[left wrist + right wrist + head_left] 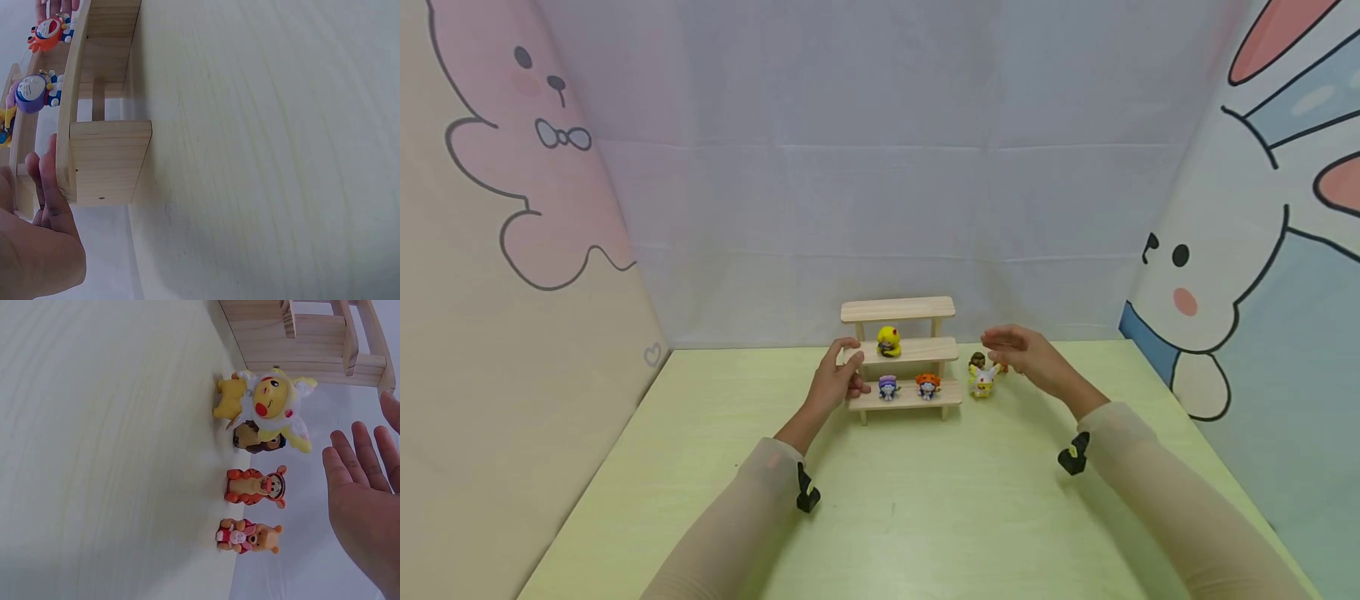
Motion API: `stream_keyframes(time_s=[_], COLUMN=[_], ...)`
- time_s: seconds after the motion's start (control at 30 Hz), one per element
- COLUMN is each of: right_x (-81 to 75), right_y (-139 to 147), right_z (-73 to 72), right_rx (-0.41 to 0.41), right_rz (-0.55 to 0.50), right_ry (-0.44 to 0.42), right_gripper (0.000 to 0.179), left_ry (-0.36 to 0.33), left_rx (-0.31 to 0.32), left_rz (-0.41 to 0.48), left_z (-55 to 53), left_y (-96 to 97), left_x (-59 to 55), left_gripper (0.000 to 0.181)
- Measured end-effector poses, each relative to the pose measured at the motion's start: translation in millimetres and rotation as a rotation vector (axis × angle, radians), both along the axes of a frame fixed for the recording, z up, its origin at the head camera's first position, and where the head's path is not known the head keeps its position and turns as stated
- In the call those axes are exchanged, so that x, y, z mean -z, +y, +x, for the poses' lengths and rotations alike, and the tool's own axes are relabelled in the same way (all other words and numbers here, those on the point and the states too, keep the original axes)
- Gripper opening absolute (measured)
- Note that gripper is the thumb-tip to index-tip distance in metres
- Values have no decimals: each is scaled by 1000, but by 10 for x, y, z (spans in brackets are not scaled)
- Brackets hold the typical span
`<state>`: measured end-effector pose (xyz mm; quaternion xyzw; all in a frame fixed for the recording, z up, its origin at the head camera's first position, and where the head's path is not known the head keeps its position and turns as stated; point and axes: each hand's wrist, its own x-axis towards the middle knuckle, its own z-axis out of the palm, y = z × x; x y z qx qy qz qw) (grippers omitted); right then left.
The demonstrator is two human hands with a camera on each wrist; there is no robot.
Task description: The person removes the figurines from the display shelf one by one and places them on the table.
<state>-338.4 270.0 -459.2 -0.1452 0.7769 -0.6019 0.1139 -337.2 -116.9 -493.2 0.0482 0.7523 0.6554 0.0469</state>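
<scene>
On the bench (pixel 887 525), the left hand (pixel 832 386), fingers loosely bent, is at the left end of a tiered wooden shelf (pixel 897 311) bearing a yellow figure (pixel 889 342), a purple-topped figure (pixel 888 387) and an orange-topped figure (pixel 928 387); just right stands a white-eared yellow figure (pixel 982 382), near the outstretched right hand (pixel 1028 358).

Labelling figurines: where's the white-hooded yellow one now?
In the head view, the white-hooded yellow figurine stands on the table just right of the wooden stand, in front of the brown figurine.
</scene>
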Motion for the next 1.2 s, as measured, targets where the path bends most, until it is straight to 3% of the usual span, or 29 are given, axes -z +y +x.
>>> stream_keyframes(time_s=[0.27,0.57,0.63,1.2], right_x=[-136,-208,-224,-266], right_y=[-124,-324,-365,-696], right_z=[-23,-32,-26,-32], right_rx=[25,-21,-29,-50], right_rz=[45,-46,-47,-93], right_ry=[15,16,23,25], right_gripper=[54,56,57,49], left_ry=[-8,-17,-32,-17], left_rx=[7,-6,11,-20], left_rz=[-3,1,3,-1], left_z=[8,23,42,22], left_y=[-5,6,-5,15], left_x=[-14,-39,-96,-30], left_gripper=[40,35,38,34])
